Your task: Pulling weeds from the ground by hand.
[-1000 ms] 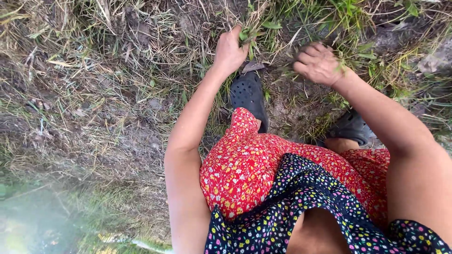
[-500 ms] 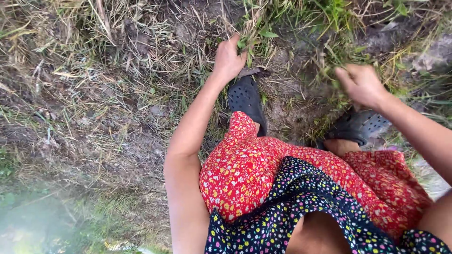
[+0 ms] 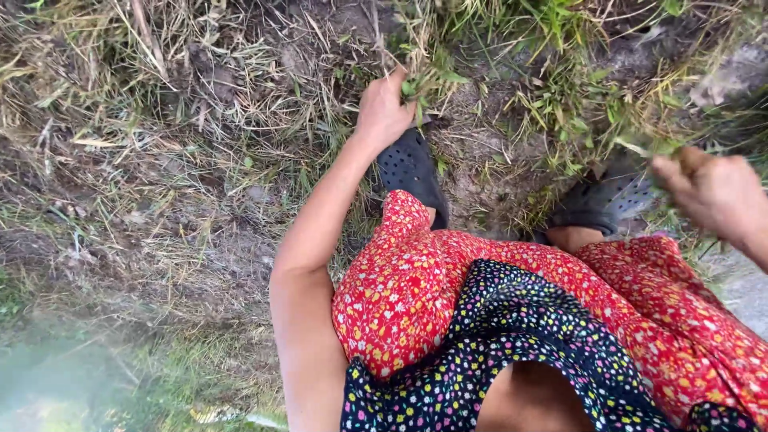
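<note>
My left hand (image 3: 382, 112) reaches down to the ground and grips a tuft of green grass (image 3: 424, 80) just past my left black clog (image 3: 412, 172). My right hand (image 3: 716, 192) is raised at the right edge, blurred, closed on a few green grass blades (image 3: 640, 148) beside my right black clog (image 3: 604, 200). I am squatting in a red flowered skirt (image 3: 416, 288) and a dark dotted top (image 3: 512, 344).
Bare dark soil with dry straw (image 3: 160, 184) covers the left and middle ground. Green grass clumps (image 3: 560, 88) grow along the top right. A grey stone or slab (image 3: 732, 76) lies at the upper right, and blurred greenery (image 3: 56, 392) fills the bottom left.
My right hand has swung from the grass near the middle out to the right and downward with pulled blades. My left hand stays on its tuft. The camera has shifted slightly.
</note>
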